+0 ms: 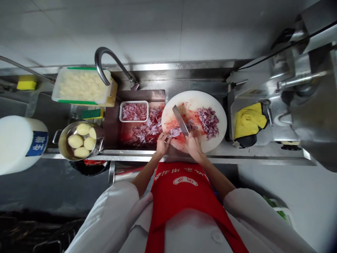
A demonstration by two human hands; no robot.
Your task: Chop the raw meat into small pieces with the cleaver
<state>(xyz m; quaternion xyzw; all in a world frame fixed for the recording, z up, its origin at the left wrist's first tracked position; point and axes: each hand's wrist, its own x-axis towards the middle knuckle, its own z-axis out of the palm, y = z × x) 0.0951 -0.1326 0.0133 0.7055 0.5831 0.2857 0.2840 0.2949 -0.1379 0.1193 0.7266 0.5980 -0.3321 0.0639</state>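
My right hand (pixel 194 147) is wrapped round the handle of a cleaver (pixel 180 120), whose blade points up and left over a round white cutting board (pixel 170 104). At the board's lower left edge, my left hand (pixel 163 143) has its fingers closed on a pale pinkish piece of raw meat (pixel 174 132) beside the blade. A heap of cut reddish-purple meat pieces (pixel 209 122) lies on the right part of the board. Red liquid smears the board's middle.
Left of the board, a sink (pixel 112 121) holds more raw meat (pixel 150 126) and a white basket (pixel 134 102) of pieces. A faucet (pixel 113 56) arches above it. Further left are a pot (pixel 62 147) of peeled potatoes and a lidded tub (pixel 81 86). A yellow cloth (pixel 249 119) lies at right.
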